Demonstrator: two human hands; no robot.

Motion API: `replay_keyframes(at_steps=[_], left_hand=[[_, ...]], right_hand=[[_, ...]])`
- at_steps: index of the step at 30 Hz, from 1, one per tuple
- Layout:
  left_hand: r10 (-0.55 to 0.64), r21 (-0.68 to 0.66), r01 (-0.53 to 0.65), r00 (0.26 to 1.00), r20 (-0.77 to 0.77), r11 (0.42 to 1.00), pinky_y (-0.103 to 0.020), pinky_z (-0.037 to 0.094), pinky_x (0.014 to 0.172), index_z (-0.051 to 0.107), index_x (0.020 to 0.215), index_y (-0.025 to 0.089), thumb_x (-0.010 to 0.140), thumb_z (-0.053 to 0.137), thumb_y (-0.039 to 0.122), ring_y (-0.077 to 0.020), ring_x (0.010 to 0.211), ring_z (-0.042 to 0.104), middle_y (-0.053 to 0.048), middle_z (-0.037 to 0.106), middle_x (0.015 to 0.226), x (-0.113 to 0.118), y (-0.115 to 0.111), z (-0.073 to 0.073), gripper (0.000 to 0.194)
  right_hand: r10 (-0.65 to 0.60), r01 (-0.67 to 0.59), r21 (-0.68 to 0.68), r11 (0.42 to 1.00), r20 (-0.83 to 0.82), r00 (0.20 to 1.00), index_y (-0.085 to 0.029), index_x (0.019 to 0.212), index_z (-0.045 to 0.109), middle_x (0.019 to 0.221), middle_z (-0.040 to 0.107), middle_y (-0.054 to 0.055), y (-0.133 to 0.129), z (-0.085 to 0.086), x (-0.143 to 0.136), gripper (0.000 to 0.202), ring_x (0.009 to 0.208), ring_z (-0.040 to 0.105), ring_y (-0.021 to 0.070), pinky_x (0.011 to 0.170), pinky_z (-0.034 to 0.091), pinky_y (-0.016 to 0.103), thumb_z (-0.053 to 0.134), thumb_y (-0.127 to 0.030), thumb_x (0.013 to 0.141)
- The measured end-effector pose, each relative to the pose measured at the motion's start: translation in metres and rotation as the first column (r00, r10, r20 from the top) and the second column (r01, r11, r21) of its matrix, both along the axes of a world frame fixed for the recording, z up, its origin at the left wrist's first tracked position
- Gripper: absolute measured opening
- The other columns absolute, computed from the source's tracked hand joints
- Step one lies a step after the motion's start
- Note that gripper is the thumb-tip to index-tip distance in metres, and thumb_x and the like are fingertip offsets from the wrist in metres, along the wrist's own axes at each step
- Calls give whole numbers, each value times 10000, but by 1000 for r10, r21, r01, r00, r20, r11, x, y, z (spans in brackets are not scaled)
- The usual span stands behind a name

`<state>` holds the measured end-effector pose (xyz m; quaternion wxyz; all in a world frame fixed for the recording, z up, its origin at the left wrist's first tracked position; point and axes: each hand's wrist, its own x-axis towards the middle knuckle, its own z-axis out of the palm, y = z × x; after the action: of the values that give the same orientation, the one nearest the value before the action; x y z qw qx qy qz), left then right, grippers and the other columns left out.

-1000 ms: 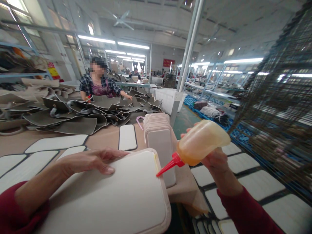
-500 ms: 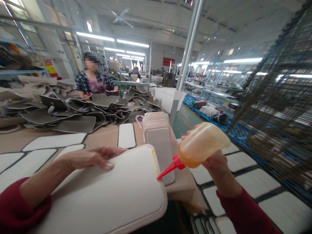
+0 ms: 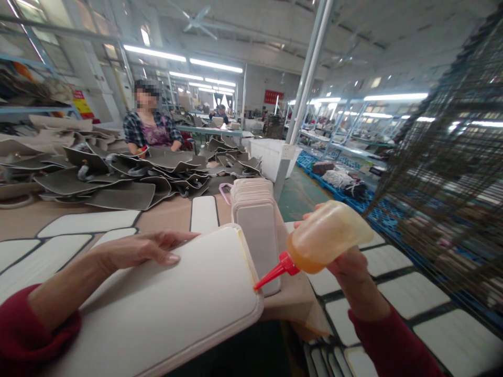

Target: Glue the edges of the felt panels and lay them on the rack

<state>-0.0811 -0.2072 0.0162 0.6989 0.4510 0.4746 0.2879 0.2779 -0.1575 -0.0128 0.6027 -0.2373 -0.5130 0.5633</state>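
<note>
On my feed I count one left hand (image 3: pixel 145 251) and one right hand (image 3: pixel 350 264), two altogether, with one bottle (image 3: pixel 326 235) and one held panel (image 3: pixel 188 293). I also make out five white panels (image 3: pixel 90 223) lying on the table (image 3: pixel 163 212), one stack of panels (image 3: pixel 256 225), one white bin (image 3: pixel 267 157), one red banner (image 3: pixel 274 97) and two other people (image 3: pixel 153 131). The dark pieces (image 3: pixel 121 195) overlap too much for me to number.
</note>
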Motion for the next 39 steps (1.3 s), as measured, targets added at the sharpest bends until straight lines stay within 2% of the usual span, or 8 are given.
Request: replay_keyframes(at_steps=[3,8,14,21,25,29,35,39], left_hand=[[-139,-11,139,990,0,990,-338,568,744,623,1278,186,663,702,214,-344,1045,662,-78,716,1161,-4,1,-3,620],[-130,26,129,991,38,991,-320,548,789,593,1311,184,710,684,223,-323,1035,668,-63,710,1176,-9,2,-7,609],[-56,75,52,997,57,996,-337,546,800,627,1273,174,711,687,214,-312,975,690,-61,730,1125,-10,-1,-7,566],[137,168,-146,988,66,975,-319,563,774,564,1348,197,691,716,232,-289,956,698,-44,743,1096,-13,4,-28,675],[139,144,-147,988,66,979,-315,569,775,507,1398,214,693,746,253,-298,969,695,-45,743,1099,-10,9,-34,745],[197,124,-210,974,111,970,-321,583,749,525,1383,235,653,784,276,-310,957,701,-46,750,1081,-4,12,-40,775],[172,84,-187,972,159,979,-344,585,778,500,1402,241,653,808,279,-310,965,704,-83,743,1101,-2,18,-46,811],[215,76,-231,962,171,970,-336,589,771,466,1424,245,636,828,282,-308,977,704,-96,740,1106,-1,19,-47,868]], right_hand=[[-8,8,-3,1000,-24,1000,-272,1067,649,972,749,92,0,-2,2,760,927,689,357,876,510,610,904,-467,378],[-55,56,6,998,-46,997,-290,1057,654,953,752,78,-3,-3,1,750,895,692,355,865,514,616,909,-450,371],[-145,155,77,985,-118,982,-277,1093,656,1008,745,75,-9,-8,-2,701,1026,663,355,1011,435,601,881,-403,442],[-232,251,126,960,-147,962,-265,1170,639,1080,732,113,-18,-9,-14,682,1096,640,365,1047,402,610,830,-462,546],[-301,329,152,932,-180,937,-239,1212,619,1138,709,132,-16,-12,-20,693,1121,625,374,1024,417,620,809,-456,582],[-374,406,119,906,-226,900,-235,1222,610,1138,709,129,-12,-14,-23,690,1100,639,356,1003,452,581,808,-424,588],[-394,429,101,897,-251,884,-226,1222,606,1086,726,129,-8,-16,-27,710,1021,675,337,948,502,555,832,-385,568],[-414,449,94,889,-258,873,-227,1210,614,1081,729,120,-5,-18,-28,696,994,686,321,944,509,538,833,-374,567]])
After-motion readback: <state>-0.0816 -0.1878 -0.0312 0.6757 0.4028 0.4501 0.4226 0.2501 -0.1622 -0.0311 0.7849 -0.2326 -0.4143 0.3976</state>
